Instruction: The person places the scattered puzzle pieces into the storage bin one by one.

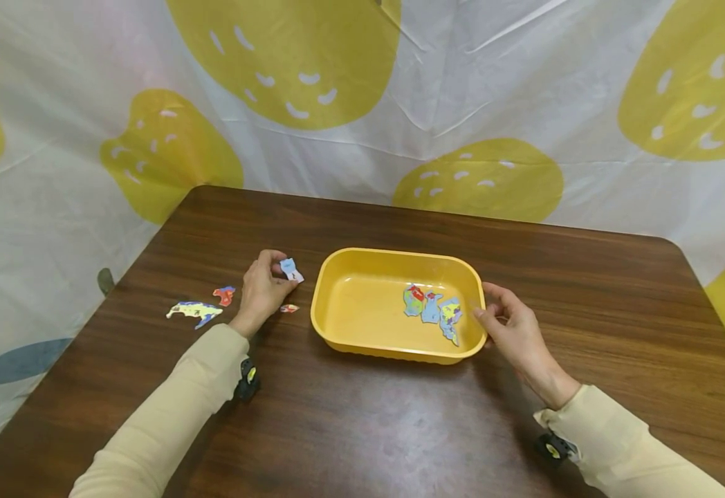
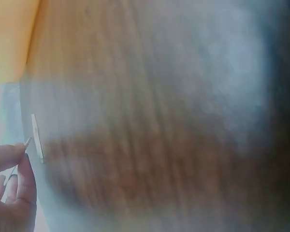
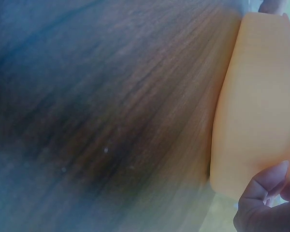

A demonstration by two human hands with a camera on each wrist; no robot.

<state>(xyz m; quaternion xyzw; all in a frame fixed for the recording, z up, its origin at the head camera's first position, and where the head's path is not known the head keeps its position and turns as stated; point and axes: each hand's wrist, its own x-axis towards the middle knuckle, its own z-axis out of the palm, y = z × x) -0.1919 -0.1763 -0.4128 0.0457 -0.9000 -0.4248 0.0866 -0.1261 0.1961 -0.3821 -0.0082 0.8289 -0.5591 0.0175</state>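
Pieces: three in one yellow tray, three on table, one pinched.

yellow tray at centre, multicoloured cutouts right of centre, pale-blue-and-white piece left of centre, brown wood-grain bench, cream sleeves at bottom, white curtain with yellow blobs at top

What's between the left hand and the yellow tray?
In the head view, the pale piece the left hand pinches, and a small multicoloured piece.
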